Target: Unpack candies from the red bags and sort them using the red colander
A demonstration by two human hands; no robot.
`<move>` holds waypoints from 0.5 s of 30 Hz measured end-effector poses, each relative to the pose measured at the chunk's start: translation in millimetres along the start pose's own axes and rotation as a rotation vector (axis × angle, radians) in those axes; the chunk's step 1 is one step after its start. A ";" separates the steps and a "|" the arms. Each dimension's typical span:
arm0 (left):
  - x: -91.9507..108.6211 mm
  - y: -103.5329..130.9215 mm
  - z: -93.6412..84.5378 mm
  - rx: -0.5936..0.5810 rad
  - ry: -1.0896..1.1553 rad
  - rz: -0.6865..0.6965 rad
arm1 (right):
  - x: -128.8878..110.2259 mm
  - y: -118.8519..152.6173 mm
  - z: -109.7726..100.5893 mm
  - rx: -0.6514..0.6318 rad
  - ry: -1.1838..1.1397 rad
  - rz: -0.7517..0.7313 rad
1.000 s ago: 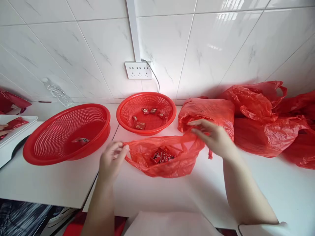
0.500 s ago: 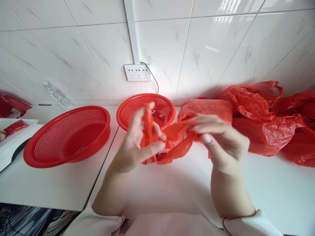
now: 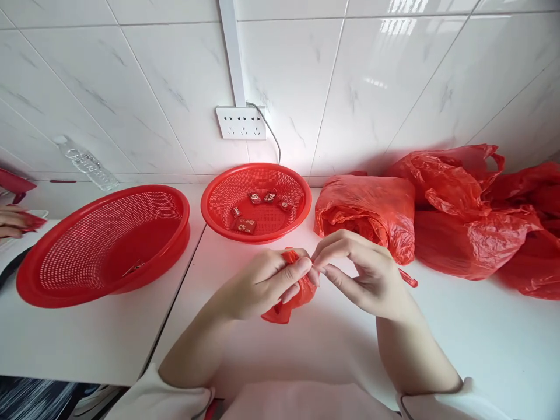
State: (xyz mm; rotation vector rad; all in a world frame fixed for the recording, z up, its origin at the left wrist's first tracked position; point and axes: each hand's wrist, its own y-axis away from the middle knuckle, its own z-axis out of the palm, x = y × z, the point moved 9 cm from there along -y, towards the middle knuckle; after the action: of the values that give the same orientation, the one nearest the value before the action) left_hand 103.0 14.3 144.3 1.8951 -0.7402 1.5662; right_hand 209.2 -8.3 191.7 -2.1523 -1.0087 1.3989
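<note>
My left hand [image 3: 266, 283] is closed around a crumpled thin red plastic bag [image 3: 297, 300], whose lower end hangs out below the fingers. The thumb presses on top of it. My right hand [image 3: 363, 274] comes in from the right, with thumb and forefinger pinched at the bag's edge against my left fingertips. The exact spot of that pinch is partly hidden. Just beyond my hands stands a round red plastic basket [image 3: 210, 213] with several small red printed packets [image 3: 245, 226] lying inside.
A larger red basket [image 3: 109, 251] stands tilted at left, with a small item at its bottom. Behind it leans a clear plastic bottle [image 3: 87, 163]. Another person's hand [image 3: 11, 221] holds something red at far left. Full red plastic bags [image 3: 472, 233] line the wall at right, below a socket strip [image 3: 240, 122].
The bag was stretched between my two hands; now it is bunched up in my left hand. My hands have come together and lower, leaving the packets in the basket in plain view.
</note>
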 end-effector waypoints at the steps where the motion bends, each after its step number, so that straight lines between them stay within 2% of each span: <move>1: -1.3 -0.9 -5.5 0.026 -0.014 -0.004 | 3.5 0.1 -2.2 0.022 -0.008 0.015; 4: -1.5 -3.3 -34.6 0.198 0.027 0.026 | 7.8 0.8 -6.9 0.068 -0.001 0.030; 7: -8.9 -6.8 -56.2 0.278 0.207 -0.006 | 3.3 0.7 4.3 -0.020 -0.002 -0.013; 9: -14.6 -9.9 -59.3 0.262 0.329 -0.046 | 0.8 1.3 18.1 -0.124 0.005 -0.041; 11: -16.1 -11.8 -55.1 0.216 0.371 -0.063 | 1.7 2.9 30.7 -0.214 0.019 -0.050; 13: -13.4 -11.4 -48.3 0.173 0.270 -0.044 | 7.6 4.8 39.3 -0.272 0.027 -0.024; 15: -5.6 -8.2 -48.9 0.228 -0.010 0.041 | 15.9 5.5 42.8 -0.280 0.018 0.015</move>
State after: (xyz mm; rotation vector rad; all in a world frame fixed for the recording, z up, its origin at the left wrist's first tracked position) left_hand 75.2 55.7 145.7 2.0622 -0.6311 1.7299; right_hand 176.6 -3.0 159.7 -2.3684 -1.2479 1.3073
